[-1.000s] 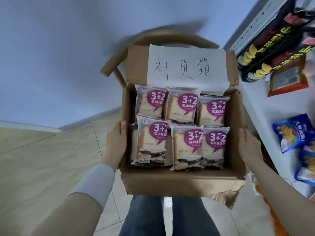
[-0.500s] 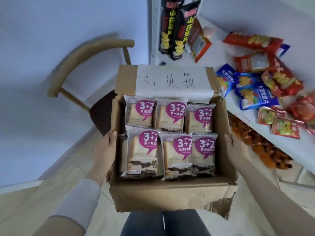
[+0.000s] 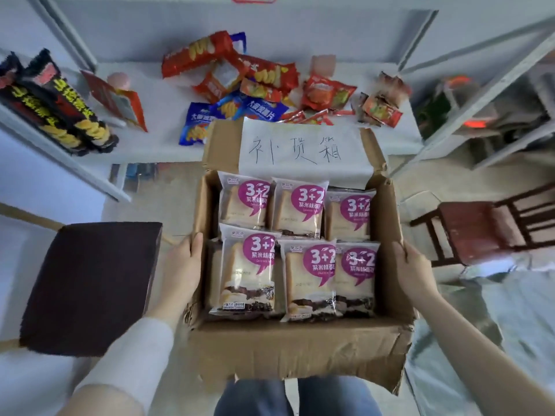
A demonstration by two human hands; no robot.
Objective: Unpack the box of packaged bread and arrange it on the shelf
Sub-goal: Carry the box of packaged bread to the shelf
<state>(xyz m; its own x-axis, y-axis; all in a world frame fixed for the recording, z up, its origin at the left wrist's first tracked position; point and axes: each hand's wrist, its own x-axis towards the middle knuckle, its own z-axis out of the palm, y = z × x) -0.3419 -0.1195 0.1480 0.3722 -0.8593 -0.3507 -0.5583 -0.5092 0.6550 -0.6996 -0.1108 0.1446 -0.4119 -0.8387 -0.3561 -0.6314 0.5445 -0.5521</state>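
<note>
Cardboard box (image 3: 295, 349), full w/ six bread packs (image 3: 295, 244) visible, is gripped at its sides by left hand (image 3: 183, 267) & right hand (image 3: 412, 270) before shelf (image 3: 162, 127); nothing unpacked yet, all arranging left.

**Snack packets crowding white shelf**

A white shelf (image 3: 162, 85) is carrying a loose spread of snacks. 2 black chip packs (image 3: 57, 103) are lying side by side at its left end, with an orange packet (image 3: 120, 103) leaning just beside them. Red packets (image 3: 228, 64) are piling up at the centre, blue bags (image 3: 222, 115) are overlapping in front of them, and small red sachets (image 3: 378, 106) are sitting toward the right.
</note>
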